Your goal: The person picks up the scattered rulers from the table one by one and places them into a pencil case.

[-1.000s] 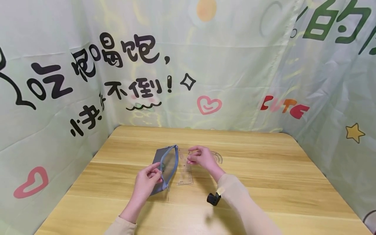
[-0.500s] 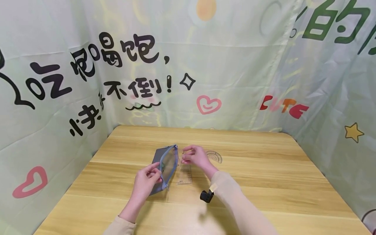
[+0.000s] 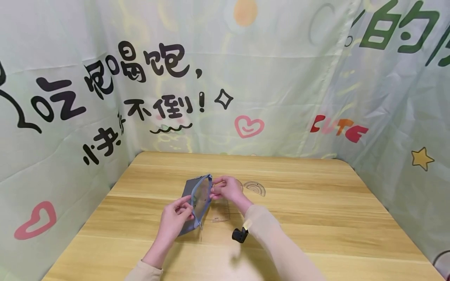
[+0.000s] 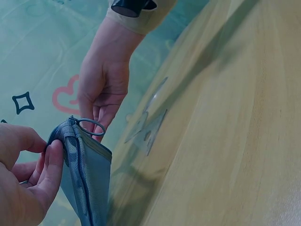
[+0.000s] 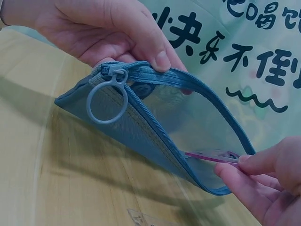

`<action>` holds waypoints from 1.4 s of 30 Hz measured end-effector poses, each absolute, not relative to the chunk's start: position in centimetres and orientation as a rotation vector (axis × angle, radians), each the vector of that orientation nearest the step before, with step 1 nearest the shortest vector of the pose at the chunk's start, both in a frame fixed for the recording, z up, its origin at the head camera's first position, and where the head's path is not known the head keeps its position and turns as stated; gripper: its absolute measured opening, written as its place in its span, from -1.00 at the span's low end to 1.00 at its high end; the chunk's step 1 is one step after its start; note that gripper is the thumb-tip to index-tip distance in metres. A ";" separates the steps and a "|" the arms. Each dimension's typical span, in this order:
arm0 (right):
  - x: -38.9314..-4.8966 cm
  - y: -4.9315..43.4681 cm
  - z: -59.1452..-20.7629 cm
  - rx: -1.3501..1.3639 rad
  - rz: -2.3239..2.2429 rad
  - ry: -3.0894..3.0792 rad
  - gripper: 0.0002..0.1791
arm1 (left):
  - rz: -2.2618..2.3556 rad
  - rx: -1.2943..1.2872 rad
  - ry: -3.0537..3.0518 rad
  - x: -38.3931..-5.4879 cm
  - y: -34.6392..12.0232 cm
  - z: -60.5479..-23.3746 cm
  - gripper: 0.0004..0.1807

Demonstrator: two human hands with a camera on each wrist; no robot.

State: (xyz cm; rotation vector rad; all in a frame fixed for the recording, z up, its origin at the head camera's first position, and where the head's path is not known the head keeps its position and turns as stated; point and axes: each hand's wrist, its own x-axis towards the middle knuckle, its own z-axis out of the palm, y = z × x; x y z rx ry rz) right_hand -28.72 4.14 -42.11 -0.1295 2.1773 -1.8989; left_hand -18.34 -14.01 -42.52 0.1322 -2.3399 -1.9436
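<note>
Pouch [image 3: 202,197], blue-grey mesh, sits tilted on the table [image 3: 316,203], mouth gaping toward 3 o'clock as the head view has it. Left hand [image 3: 175,216] at its 8 o'clock: thumb and fingers close together, pinching the zipped rim on the mouth's 9 o'clock side. Right hand [image 3: 227,189] at its 2 o'clock: fingers nearly together, pinching a thin, flat, pink-edged piece [image 5: 211,156], which the right wrist view shows at the mouth; cannot tell how deep. Clear ruled plate [image 3: 220,214] lies at 4 o'clock, protractor [image 3: 255,188] well apart between 2 and 3.

Step looks like slipping the piece in. Best done, I judge, with the rim held spread and the piece entered edge-on, leading end toward 9 o'clock, off the zip teeth. Likely snag: a corner catching the mesh. Release only once the trailing end clears the rim.
</note>
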 end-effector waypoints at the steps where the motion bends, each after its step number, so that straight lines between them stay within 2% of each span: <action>1: -28.7 4.1 -42.1 -0.125 -1.899 2.171 -0.61 | -1.943 0.130 -2.342 -18.3 -14.0 -42.5 -0.53; 18: -28.7 3.5 -42.6 -0.089 -1.892 2.175 -0.72 | -1.944 0.140 -2.339 -18.2 -13.9 -42.5 -0.53; 35: -28.2 2.8 -42.7 -0.136 -1.888 2.201 -0.74 | -1.955 0.114 -2.336 -18.1 -13.9 -42.5 -0.52; 42: -27.8 3.2 -42.6 -0.258 -1.615 2.560 -0.60 | -1.966 0.101 -2.328 -18.0 -13.8 -42.4 -0.53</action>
